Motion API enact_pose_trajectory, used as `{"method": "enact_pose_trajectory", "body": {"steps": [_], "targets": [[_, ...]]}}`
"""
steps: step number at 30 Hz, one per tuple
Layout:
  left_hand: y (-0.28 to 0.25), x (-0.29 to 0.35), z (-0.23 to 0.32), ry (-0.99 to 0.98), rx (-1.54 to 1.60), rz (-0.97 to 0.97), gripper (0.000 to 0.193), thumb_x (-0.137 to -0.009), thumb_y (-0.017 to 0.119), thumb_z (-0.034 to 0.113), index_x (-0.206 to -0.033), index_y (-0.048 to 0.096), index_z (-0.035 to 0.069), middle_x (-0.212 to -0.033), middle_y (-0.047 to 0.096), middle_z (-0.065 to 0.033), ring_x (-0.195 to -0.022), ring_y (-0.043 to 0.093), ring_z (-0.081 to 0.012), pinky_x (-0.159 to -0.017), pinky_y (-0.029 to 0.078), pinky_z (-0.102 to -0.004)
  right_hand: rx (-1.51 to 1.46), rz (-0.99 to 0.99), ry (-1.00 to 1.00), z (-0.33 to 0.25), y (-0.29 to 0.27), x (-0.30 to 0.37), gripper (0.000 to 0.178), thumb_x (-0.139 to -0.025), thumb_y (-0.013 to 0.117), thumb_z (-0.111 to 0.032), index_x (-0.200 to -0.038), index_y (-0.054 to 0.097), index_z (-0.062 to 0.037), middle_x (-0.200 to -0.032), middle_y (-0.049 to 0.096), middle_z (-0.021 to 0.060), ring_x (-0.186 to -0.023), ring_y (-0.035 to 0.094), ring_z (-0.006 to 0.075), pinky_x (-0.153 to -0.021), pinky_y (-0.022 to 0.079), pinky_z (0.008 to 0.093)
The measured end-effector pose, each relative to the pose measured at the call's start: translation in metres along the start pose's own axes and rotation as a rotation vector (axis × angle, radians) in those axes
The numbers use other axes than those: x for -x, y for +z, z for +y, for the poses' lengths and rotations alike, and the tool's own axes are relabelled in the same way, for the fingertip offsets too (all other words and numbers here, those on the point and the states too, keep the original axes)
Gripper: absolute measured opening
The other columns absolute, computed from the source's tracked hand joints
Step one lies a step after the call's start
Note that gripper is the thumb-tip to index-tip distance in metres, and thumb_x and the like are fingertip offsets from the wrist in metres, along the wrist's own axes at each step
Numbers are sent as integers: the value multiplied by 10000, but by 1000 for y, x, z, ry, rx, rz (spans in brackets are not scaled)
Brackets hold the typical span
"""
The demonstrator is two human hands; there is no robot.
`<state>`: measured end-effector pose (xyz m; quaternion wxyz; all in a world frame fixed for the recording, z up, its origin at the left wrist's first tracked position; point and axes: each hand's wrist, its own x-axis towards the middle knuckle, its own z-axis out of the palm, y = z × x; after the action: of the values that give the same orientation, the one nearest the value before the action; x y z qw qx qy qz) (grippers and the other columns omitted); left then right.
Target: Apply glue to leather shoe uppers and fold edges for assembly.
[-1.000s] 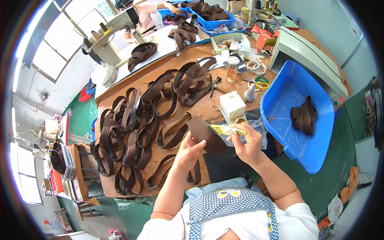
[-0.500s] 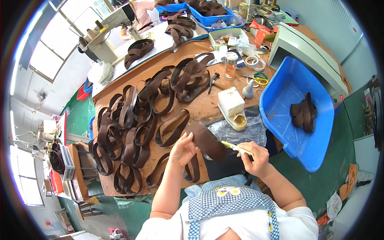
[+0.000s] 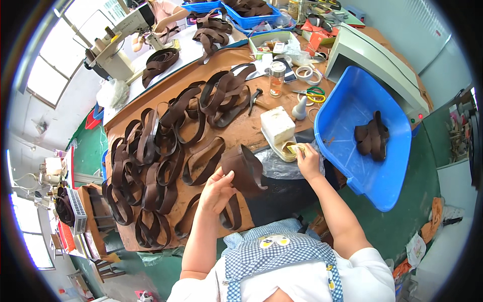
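Pinching a seemingly half-worked brown strap (image 3: 242, 170) over the near edge of the surface (image 3: 235, 139), the left hand (image 3: 217, 194) pairs with the right hand (image 3: 310, 163) pinching a yellow tool (image 3: 296, 147) at the white container (image 3: 278, 125), left-edge loops (image 3: 146, 146) apparently remaining.

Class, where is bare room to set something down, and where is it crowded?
Bare: the black sheet between the brown strap in the left hand and the apron; the blue tub on the near side of its brown bundle. Crowded: the table at left, under strap loops, and around the glass jar and tape rolls.
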<state>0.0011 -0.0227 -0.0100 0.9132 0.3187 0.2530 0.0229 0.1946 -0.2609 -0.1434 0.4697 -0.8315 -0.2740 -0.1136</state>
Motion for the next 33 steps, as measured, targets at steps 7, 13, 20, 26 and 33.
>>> {"method": "enact_pose_trajectory", "body": {"steps": [7,13,20,26,33], "targets": [[-35,10,3,126,-182,-16,251,-900,655,3,-1149,632,-11,-1078,696,-81,-959,677,-184,-875,540,-314,106,-34,16,-15,-5,0,82,-904,625,-89,-963,647,-36,-909,658,149,-820,652,381,-696,521,448],[-21,17,0,80,-32,-36,500,-900,630,-34,-1361,489,95,-1211,615,-61,-1076,632,-182,-896,540,-340,172,-70,140,-17,-26,25,84,-905,609,-30,-951,641,33,-800,673,145,-617,674,257,-588,534,365],[-23,10,-6,200,-161,-4,527,-918,611,-21,-1404,445,94,-1183,600,-29,-1040,621,-151,-867,548,-320,-843,-56,645,-115,-40,-13,137,-959,599,-90,-986,652,34,-864,703,110,-628,660,142,-622,551,273],[-15,11,-6,225,-259,17,542,-938,591,7,-1438,405,100,-1198,596,-31,-1050,613,-138,-864,557,-317,-476,-171,34,-183,-35,-34,96,-943,586,-10,-997,646,43,-860,687,91,-654,675,145,-612,538,262],[-8,15,-3,229,-300,17,520,-955,565,10,-1440,400,97,-1189,609,-44,-1047,628,-145,-840,569,-306,-318,-200,-238,-191,-29,-40,126,-898,608,34,-1014,654,17,-822,665,99,-649,689,161,-590,533,278]]}}
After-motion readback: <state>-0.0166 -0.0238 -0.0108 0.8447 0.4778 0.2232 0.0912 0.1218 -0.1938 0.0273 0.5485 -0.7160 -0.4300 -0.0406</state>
